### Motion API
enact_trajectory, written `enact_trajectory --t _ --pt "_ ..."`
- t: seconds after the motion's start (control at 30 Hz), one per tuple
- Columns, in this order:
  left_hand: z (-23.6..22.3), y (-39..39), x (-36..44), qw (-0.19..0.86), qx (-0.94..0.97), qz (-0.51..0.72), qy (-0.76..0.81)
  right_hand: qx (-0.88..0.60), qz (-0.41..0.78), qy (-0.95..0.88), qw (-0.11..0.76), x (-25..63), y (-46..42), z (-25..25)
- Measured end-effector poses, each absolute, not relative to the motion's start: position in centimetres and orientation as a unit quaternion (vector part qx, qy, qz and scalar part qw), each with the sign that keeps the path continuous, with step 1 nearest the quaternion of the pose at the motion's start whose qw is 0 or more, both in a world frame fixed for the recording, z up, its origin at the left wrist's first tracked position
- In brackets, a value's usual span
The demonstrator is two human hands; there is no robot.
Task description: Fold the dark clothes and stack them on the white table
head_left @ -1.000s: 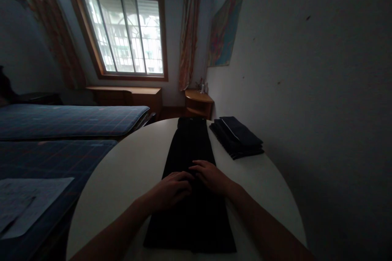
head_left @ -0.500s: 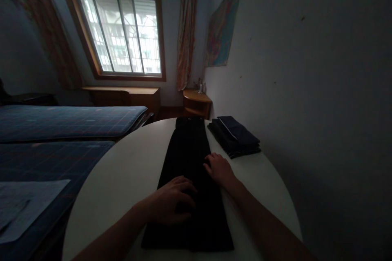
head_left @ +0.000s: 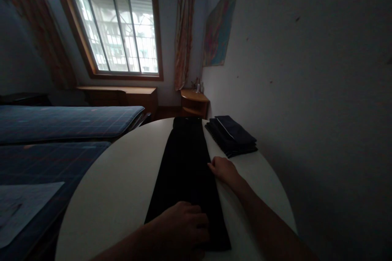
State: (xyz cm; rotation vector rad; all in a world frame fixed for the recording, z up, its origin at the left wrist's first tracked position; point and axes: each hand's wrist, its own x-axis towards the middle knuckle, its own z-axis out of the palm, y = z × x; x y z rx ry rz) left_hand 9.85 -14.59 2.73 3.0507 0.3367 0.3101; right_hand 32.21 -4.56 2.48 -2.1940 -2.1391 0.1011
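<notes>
A pair of black trousers (head_left: 186, 167), folded lengthwise, lies flat on the round white table (head_left: 113, 187), waistband end at the far side. Over the lower part of the legs is my left hand (head_left: 186, 226), palm down with its fingers loosely bent; nothing shows in its grasp. My right hand (head_left: 225, 170) is at the right edge of the trousers, thumb and fingers drawn together on the cloth there. Beyond it sits a stack of folded dark clothes (head_left: 231, 135), apart from the trousers.
Close on the table's right is a pale wall (head_left: 306, 122) with a map (head_left: 221, 24). To the left are beds with blue plaid mattresses (head_left: 70, 122) and a white sheet (head_left: 27, 208) on the nearer one. A corner shelf (head_left: 195, 96) stands near the window (head_left: 116, 32).
My left hand has slid down the trousers towards me and a little right. My right hand has shifted outward to the edge, its fingers drawn closer together. The trousers lie much as before.
</notes>
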Motion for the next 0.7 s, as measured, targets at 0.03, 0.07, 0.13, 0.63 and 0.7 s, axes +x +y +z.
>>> enact_trajectory --t 0.03,0.07,0.13,0.63,0.7 --pt "2.6 -14.8 10.1 0.002 0.989 0.098 0.11 -0.715 0.035 -0.697 0.038 32.2 -4.5 2.5" --pt "2.4 -14.9 10.3 -0.018 0.989 0.098 0.11 -0.715 0.037 -0.697 0.037 32.2 -4.5 2.4" --pt "2.2 -15.0 10.5 -0.032 0.988 0.106 0.109 -0.717 0.039 -0.695 0.033 32.3 -4.4 2.4" --pt "1.7 -14.9 11.4 -0.007 0.982 0.142 0.124 -0.729 0.039 -0.682 0.046 32.1 -4.3 2.6" --pt "1.8 -14.9 11.5 -0.016 0.981 0.148 0.122 -0.73 0.033 -0.681 0.04 31.9 -4.4 2.7"
